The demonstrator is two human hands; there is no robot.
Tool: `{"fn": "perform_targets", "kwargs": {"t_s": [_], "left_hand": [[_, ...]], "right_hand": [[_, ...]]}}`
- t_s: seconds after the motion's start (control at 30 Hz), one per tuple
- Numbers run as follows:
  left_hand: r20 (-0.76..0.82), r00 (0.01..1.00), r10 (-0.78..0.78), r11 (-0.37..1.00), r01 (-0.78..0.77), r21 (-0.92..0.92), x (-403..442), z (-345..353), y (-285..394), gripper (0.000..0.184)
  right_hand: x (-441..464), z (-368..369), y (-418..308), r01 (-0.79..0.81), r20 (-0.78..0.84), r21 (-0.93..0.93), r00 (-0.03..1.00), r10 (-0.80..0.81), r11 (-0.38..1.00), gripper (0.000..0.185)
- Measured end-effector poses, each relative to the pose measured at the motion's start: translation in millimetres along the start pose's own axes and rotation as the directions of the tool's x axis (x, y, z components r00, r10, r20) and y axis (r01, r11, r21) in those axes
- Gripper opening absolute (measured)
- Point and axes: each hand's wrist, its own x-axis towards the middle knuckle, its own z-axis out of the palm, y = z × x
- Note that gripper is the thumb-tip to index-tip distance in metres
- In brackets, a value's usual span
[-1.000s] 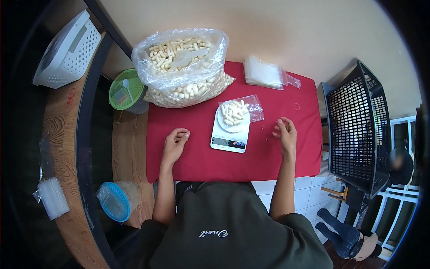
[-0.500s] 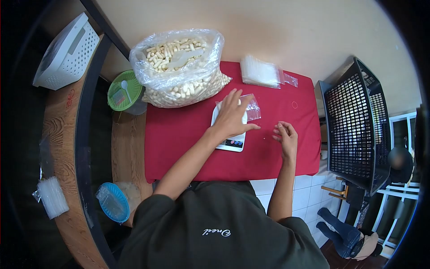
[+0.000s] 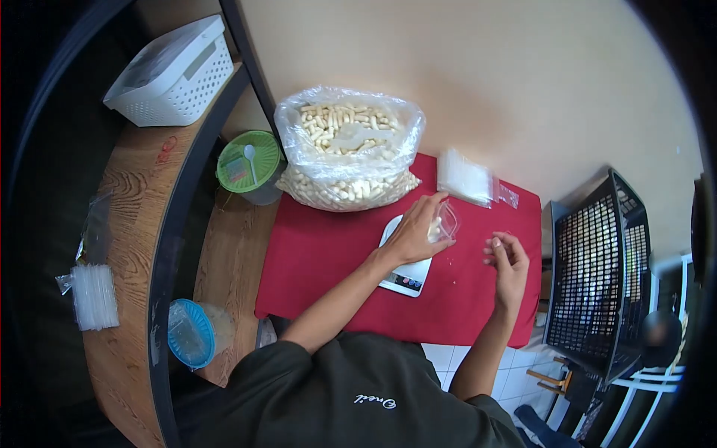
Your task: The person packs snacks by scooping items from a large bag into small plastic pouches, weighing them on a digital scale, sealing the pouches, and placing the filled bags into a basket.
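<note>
Large bag (image 3: 299,153), far left, holds pale sticks (image 3: 321,123). Left hand (image 3: 413,237), part-curled, grips small bag (image 3: 449,216) containing sticks; clear end points far right. Right hand (image 3: 511,270): loosely curled, empty.

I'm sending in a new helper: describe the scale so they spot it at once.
Start at the red-covered table. Near its middle, partly under the left hand, sits the white scale. Unlike the clear bags around it, it has a row of small buttons along its near edge.
</note>
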Motion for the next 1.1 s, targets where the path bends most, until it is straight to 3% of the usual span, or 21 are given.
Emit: {"fn": "perform_targets", "kwargs": {"t_s": [0.07,0.13,0.2,0.27,0.33,0.4,0.47,0.5,0.57,0.73,0.8,0.97,1.1], "left_hand": [[-0.107,0.994,-0.032,0.951,-0.003,-0.31,-14,-18,7,0.088],[-0.082,0.996,-0.045,0.937,0.013,-0.35,-31,-37,9,0.088],[-0.103,0.99,-0.097,0.785,0.012,-0.619,-51,-45,5,0.084],[-0.107,0.99,-0.095,0.775,0.006,-0.631,-69,-68,8,0.082],[-0.022,0.992,-0.122,0.679,0.067,-0.731,-86,-87,7,0.091],[-0.045,0.994,-0.099,0.679,0.035,-0.734,-99,-101,4,0.095],[-0.092,0.989,-0.111,0.55,-0.016,-0.835,-110,-112,0,0.092],[-0.116,0.986,-0.116,0.586,-0.027,-0.81,-113,-118,0,0.098],[-0.184,0.973,-0.143,0.591,-0.065,-0.804,-119,-127,1,0.099],[-0.314,0.917,-0.247,0.596,-0.112,-0.795,-138,-139,-14,0.106],[-0.359,0.903,-0.237,0.667,-0.118,-0.736,-144,-138,-30,0.109],[-0.358,0.863,-0.355,0.534,-0.127,-0.836,-142,-142,-32,0.115],[-0.405,0.854,-0.328,0.555,-0.173,-0.814,-139,-152,-29,0.111]], "right_hand": [[12,20,-39,0.228,0.098,-0.174,0.972,-0.214,0.958,0.016],[26,46,-75,0.306,0.13,-0.226,0.95,-0.282,0.925,0.015],[37,79,-104,0.521,0.328,-0.416,0.851,-0.411,0.745,0.016],[49,120,-122,0.62,0.463,-0.399,0.772,-0.435,0.676,0.019],[68,156,-121,0.703,0.58,-0.421,0.695,-0.426,0.573,0.023],[96,193,-107,0.801,0.657,-0.46,0.598,-0.46,0.383,0.029],[112,228,-108,0.755,0.713,-0.616,0.655,-0.248,0.224,0.025],[119,240,-103,0.76,0.716,-0.611,0.65,-0.255,0.223,0.025],[130,261,-89,0.737,0.731,-0.674,0.674,-0.106,0.039,0.018],[134,277,-81,0.777,0.762,-0.629,0.623,-0.178,0.029,0.016],[133,279,-77,0.796,0.781,-0.605,0.598,-0.183,0.019,0.016],[147,278,-60,0.822,0.795,-0.563,0.567,-0.217,0.085,0.019],[153,269,-66,0.773,0.754,-0.602,0.633,-0.177,0.199,0.019]]}}
